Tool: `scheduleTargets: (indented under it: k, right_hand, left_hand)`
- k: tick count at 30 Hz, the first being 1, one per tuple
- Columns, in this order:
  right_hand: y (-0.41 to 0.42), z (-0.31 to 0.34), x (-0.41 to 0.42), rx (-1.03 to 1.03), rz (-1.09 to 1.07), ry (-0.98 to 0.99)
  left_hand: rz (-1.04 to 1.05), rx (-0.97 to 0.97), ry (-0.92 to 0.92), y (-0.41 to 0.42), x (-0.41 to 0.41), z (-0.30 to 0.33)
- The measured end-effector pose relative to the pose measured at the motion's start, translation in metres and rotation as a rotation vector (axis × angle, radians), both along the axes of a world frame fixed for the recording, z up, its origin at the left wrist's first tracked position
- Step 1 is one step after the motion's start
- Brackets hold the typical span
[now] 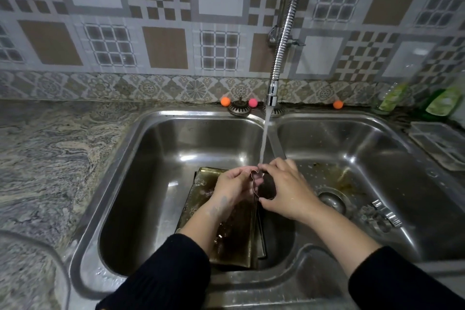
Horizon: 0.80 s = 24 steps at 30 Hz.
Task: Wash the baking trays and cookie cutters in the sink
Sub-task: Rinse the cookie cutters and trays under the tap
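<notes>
Both hands meet over the left basin of a steel double sink (161, 118). My left hand (232, 184) and my right hand (284, 189) both grip a thin metal cookie cutter (255, 184), held under the running water (264, 141) from the flexible tap (271, 93). Below them, dark stained baking trays (239, 234) lie stacked on the left basin's floor. Several more metal cookie cutters (380, 216) sit in the right basin near its drain (332, 200).
A marbled stone counter (50, 158) lies left of the sink. Clear plastic containers (440, 143) and green bottles (442, 103) stand at the right. A sink strainer (239, 108) and small coloured balls (225, 101) rest on the back ledge.
</notes>
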State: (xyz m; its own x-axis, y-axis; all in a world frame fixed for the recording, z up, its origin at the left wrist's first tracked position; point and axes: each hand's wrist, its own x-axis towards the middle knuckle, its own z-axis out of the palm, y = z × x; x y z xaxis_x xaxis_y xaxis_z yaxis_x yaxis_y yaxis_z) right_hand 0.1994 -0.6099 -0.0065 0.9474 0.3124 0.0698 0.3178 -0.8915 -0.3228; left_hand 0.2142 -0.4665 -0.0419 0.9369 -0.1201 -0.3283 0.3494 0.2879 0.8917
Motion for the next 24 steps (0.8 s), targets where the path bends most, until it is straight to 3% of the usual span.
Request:
scheduleTargets:
  k: [6,12,17,21,24]
  right_hand:
    - [-0.039,0.011,-0.002,-0.105,-0.028,0.015]
    - [-0.127,0.017,0.013,-0.110,-0.223,0.256]
    - [-0.211,-0.010,0.015,-0.131,-0.470,0.530]
    - [-0.249,-0.038,0.011,-0.225,-0.564,0.648]
    - [-0.264,-0.053,0.012,-0.279,-0.617,0.701]
  left_hand:
    - [-0.050,0.319,-0.161,-0.024,-0.003,0.009]
    - [-0.342,1.112,-0.520,-0.074,0.006,0.010]
    - [-0.526,1.438,-0.299,-0.107,0.007,-0.006]
    - [-0.446,1.653,-0.349,-0.118,0.006,-0.015]
    - [-0.456,1.707,-0.357,-0.118,0.008,-0.017]
